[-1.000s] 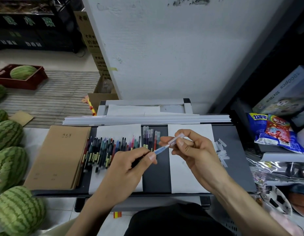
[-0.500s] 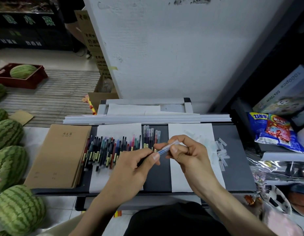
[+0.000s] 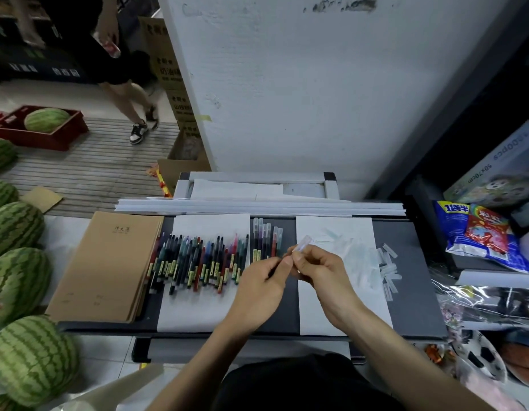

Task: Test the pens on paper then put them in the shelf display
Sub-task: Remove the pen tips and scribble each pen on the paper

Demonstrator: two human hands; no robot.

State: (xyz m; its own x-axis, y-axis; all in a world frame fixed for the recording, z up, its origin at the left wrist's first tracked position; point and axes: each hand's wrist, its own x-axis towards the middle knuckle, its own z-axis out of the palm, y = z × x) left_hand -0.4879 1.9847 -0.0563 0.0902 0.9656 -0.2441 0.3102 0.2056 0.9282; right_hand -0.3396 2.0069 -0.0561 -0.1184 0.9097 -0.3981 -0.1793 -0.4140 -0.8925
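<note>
Both my hands meet over the dark tabletop [image 3: 411, 280]. My left hand [image 3: 260, 289] pinches the dark body of a pen, mostly hidden by the fingers. My right hand [image 3: 319, 271] grips its translucent cap [image 3: 304, 243], which sticks up past my fingertips. Several coloured pens [image 3: 198, 259] lie in a row on a white sheet [image 3: 210, 223] to the left. A few capped pens [image 3: 266, 238] lie just beyond my hands. A second white paper [image 3: 355, 262] lies under my right hand.
Brown notebooks [image 3: 106, 262] are stacked at the table's left end. Loose clear caps [image 3: 387, 268] lie right of the paper. Watermelons [image 3: 17, 280] line the floor at left. Snack bags [image 3: 479, 232] and boxes fill shelves at right. A person [image 3: 121, 69] walks past behind.
My hands have drawn closer together, so less of the pen shows between them. A person has walked into view at the upper left.
</note>
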